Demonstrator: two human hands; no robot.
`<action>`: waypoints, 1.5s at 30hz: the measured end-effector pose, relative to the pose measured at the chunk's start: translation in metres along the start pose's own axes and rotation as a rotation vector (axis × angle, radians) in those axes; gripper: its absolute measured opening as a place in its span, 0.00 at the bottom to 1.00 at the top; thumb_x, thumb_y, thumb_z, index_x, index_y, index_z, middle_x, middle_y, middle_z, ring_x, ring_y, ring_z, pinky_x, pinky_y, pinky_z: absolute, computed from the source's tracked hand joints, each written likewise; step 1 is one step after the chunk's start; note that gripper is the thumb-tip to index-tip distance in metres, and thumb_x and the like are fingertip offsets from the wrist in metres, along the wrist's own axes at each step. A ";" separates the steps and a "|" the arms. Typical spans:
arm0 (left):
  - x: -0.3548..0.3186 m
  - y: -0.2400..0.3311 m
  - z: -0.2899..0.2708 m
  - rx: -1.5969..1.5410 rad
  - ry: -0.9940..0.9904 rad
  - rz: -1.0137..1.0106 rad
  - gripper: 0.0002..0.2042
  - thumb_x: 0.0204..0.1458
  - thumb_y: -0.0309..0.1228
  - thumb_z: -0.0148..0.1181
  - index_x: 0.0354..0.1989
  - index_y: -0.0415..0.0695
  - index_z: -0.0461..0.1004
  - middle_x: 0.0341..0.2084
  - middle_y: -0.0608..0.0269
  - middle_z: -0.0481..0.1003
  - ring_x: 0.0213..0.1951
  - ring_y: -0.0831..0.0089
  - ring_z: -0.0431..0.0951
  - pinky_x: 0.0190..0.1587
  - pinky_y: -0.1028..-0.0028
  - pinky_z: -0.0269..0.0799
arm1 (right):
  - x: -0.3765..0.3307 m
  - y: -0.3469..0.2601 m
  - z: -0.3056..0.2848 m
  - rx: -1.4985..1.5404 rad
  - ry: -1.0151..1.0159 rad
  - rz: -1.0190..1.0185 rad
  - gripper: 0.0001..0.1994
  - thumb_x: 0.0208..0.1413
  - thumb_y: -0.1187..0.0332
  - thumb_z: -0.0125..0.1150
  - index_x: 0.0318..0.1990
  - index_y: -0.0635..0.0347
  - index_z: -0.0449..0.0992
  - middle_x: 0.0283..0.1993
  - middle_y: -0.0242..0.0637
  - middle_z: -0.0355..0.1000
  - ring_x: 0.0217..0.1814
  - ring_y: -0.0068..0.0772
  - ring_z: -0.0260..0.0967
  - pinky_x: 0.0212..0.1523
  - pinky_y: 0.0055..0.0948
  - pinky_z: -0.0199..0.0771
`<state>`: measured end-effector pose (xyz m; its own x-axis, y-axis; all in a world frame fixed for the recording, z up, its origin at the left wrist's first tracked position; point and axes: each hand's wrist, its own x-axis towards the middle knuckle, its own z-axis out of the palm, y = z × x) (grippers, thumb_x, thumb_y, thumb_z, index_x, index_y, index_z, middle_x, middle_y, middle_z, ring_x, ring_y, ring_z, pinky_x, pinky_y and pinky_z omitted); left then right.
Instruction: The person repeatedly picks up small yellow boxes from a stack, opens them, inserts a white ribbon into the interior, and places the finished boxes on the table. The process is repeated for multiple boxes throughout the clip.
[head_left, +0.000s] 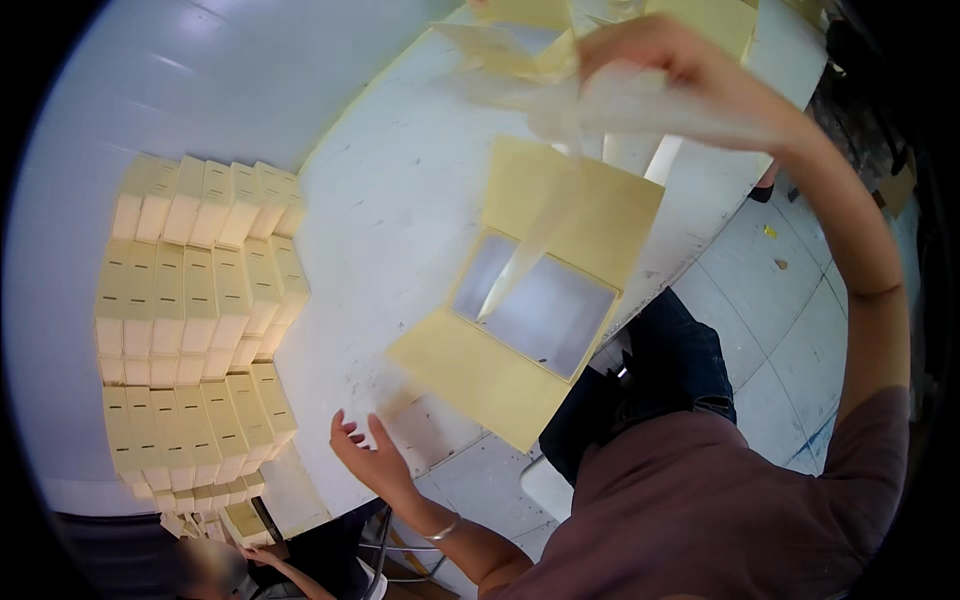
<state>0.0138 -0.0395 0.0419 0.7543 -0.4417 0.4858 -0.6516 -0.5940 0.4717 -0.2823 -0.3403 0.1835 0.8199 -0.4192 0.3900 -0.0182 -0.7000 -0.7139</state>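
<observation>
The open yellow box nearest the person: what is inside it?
Inside the yellow box, a pale surface shows, with a small dark mark near one edge. A blurred pale strip covers part of it; what lies behind is hidden.

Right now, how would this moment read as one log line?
left hand: open, empty | right hand: blurred, grip unclear, near pale strip | box: open, at table edge | boxes: stacked left

Open box (565, 310) pale yellow — greyish white inside; stacked boxes (200, 300) cream; table (360, 240) white — shirt (710, 510) brownish maroon.
</observation>
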 end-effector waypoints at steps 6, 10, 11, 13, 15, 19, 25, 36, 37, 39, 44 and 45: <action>-0.020 0.079 -0.020 -0.501 -0.322 0.123 0.10 0.47 0.25 0.55 0.39 0.37 0.70 0.28 0.62 0.71 0.30 0.76 0.68 0.32 0.79 0.62 | 0.034 0.014 0.063 -0.111 -0.511 -0.008 0.06 0.48 0.74 0.52 0.25 0.68 0.71 0.26 0.40 0.68 0.32 0.35 0.64 0.36 0.28 0.62; -0.034 0.085 -0.009 -0.653 -0.586 0.138 0.20 0.53 0.44 0.49 0.37 0.34 0.70 0.26 0.62 0.72 0.29 0.77 0.68 0.29 0.78 0.62 | 0.018 0.026 0.084 -0.373 -0.553 -0.115 0.06 0.45 0.76 0.50 0.21 0.63 0.72 0.21 0.40 0.70 0.25 0.34 0.63 0.41 0.27 0.58; -0.040 0.073 0.001 -0.713 -0.660 0.068 0.23 0.54 0.47 0.46 0.37 0.33 0.70 0.26 0.62 0.72 0.29 0.77 0.68 0.29 0.78 0.62 | 0.018 0.025 0.086 -0.480 -0.648 -0.112 0.05 0.44 0.76 0.51 0.21 0.61 0.73 0.20 0.39 0.70 0.25 0.33 0.63 0.42 0.27 0.57; -0.051 0.071 0.012 -0.756 -0.763 -0.031 0.35 0.55 0.58 0.32 0.40 0.30 0.68 0.28 0.60 0.72 0.32 0.76 0.69 0.33 0.75 0.64 | 0.018 0.018 0.087 -0.695 -0.839 -0.097 0.05 0.41 0.76 0.52 0.20 0.57 0.74 0.19 0.36 0.70 0.23 0.32 0.63 0.44 0.26 0.55; -0.074 0.042 0.022 -0.773 -0.712 -0.124 0.35 0.55 0.57 0.31 0.41 0.30 0.67 0.31 0.58 0.72 0.34 0.74 0.69 0.36 0.74 0.64 | 0.020 0.017 0.101 -0.822 -0.807 -0.286 0.04 0.39 0.74 0.53 0.18 0.54 0.73 0.18 0.32 0.69 0.23 0.30 0.63 0.44 0.25 0.53; -0.077 0.046 0.018 -0.900 -0.708 -0.164 0.33 0.57 0.55 0.29 0.46 0.31 0.65 0.40 0.55 0.71 0.42 0.70 0.68 0.45 0.71 0.61 | -0.002 0.029 0.124 -1.150 -0.581 -0.654 0.05 0.37 0.72 0.56 0.15 0.50 0.70 0.16 0.27 0.68 0.21 0.28 0.64 0.43 0.24 0.53; -0.060 0.089 0.014 -0.961 -0.811 -0.301 0.22 0.54 0.39 0.44 0.49 0.31 0.63 0.43 0.55 0.68 0.45 0.71 0.66 0.48 0.72 0.60 | -0.007 0.036 0.128 -0.928 -0.727 -0.454 0.02 0.38 0.72 0.55 0.19 0.52 0.72 0.17 0.28 0.69 0.23 0.27 0.64 0.44 0.27 0.54; -0.011 0.110 0.028 -0.970 -0.709 -0.405 0.20 0.49 0.25 0.45 0.52 0.32 0.60 0.45 0.55 0.67 0.45 0.72 0.67 0.48 0.76 0.62 | 0.022 0.041 0.108 -0.300 -0.577 0.011 0.07 0.45 0.70 0.51 0.21 0.60 0.73 0.18 0.37 0.69 0.22 0.35 0.63 0.44 0.29 0.56; -0.010 0.109 0.028 -0.973 -0.719 -0.409 0.20 0.49 0.25 0.45 0.52 0.32 0.60 0.45 0.55 0.67 0.45 0.72 0.67 0.48 0.76 0.62 | 0.019 0.043 0.109 -0.268 -0.530 -0.024 0.07 0.46 0.70 0.51 0.21 0.60 0.73 0.18 0.37 0.69 0.22 0.35 0.64 0.44 0.29 0.56; -0.010 0.106 0.028 -0.975 -0.727 -0.411 0.20 0.49 0.25 0.45 0.53 0.33 0.59 0.45 0.55 0.67 0.45 0.72 0.68 0.48 0.76 0.62 | 0.018 0.046 0.112 -0.396 -0.603 -0.132 0.08 0.47 0.68 0.53 0.21 0.60 0.73 0.18 0.37 0.70 0.23 0.36 0.65 0.46 0.31 0.55; -0.010 0.099 0.029 -0.985 -0.751 -0.391 0.21 0.50 0.26 0.46 0.54 0.33 0.58 0.46 0.55 0.66 0.45 0.71 0.68 0.48 0.75 0.63 | 0.013 0.046 0.119 -0.513 -0.687 -0.224 0.08 0.49 0.66 0.55 0.24 0.59 0.74 0.21 0.37 0.71 0.26 0.36 0.66 0.46 0.31 0.55; -0.010 0.100 0.030 -1.006 -0.749 -0.389 0.22 0.51 0.27 0.46 0.54 0.33 0.57 0.46 0.54 0.66 0.45 0.71 0.68 0.47 0.75 0.63 | 0.011 0.045 0.119 -0.516 -0.698 -0.237 0.08 0.48 0.67 0.54 0.22 0.58 0.73 0.20 0.36 0.70 0.24 0.35 0.67 0.49 0.31 0.53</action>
<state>-0.0566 -0.1139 0.0620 0.5547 -0.8133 -0.1755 0.0882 -0.1522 0.9844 -0.2058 -0.3082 0.0866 0.9929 0.0981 -0.0679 0.0787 -0.9665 -0.2445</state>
